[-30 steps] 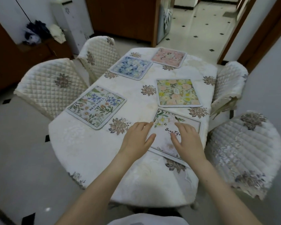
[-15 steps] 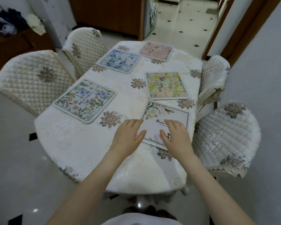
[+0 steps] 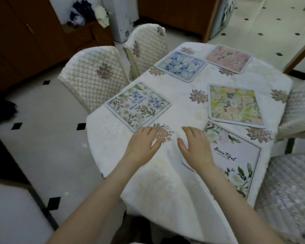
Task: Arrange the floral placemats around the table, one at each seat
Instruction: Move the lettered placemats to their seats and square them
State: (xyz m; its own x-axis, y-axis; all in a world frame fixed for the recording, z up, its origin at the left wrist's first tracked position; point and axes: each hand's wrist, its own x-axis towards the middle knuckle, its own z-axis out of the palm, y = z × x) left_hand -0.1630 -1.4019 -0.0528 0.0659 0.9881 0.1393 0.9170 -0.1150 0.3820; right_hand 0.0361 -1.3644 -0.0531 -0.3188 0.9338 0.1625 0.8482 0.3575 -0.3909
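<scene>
Placemats, five of them, lie flat on an oval table [image 3: 113, 138] under a white cloth with embroidered brown flowers, as I see it from the head camera looking down. My left hand [image 3: 143, 147] is spread, palm down, fingers loose, gripping nothing; it rests on or just over the cloth, its fingertips just beside the near corner of the blue-flower mat [image 3: 138, 105], which reads "BEAUTIFUL". I cannot tell whether they touch that corner. My right hand [image 3: 195, 148] is also spread, palm down, holding nothing; its outer edge covers the left border of the white mat [image 3: 236, 159], which reads "Beautiful" in script and lies at the table's near right edge, tilted. Between my two hands sits one embroidered flower [image 3: 164, 133] of the cloth.

Beyond the white mat, just apart from it, lies the yellow mat [image 3: 234, 105], with peach and yellow blooms. At the far end lie the blue mat [image 3: 181, 66] on the left and the pink mat [image 3: 229, 59] on the right, near each other. Two quilted chairs stand on the left: the near chair [image 3: 93, 78] beside the blue-flower mat, the far chair [image 3: 146, 44] beside the blue mat. Two more quilted chairs [image 3: 289, 187] on the right edge are partly cut off
</scene>
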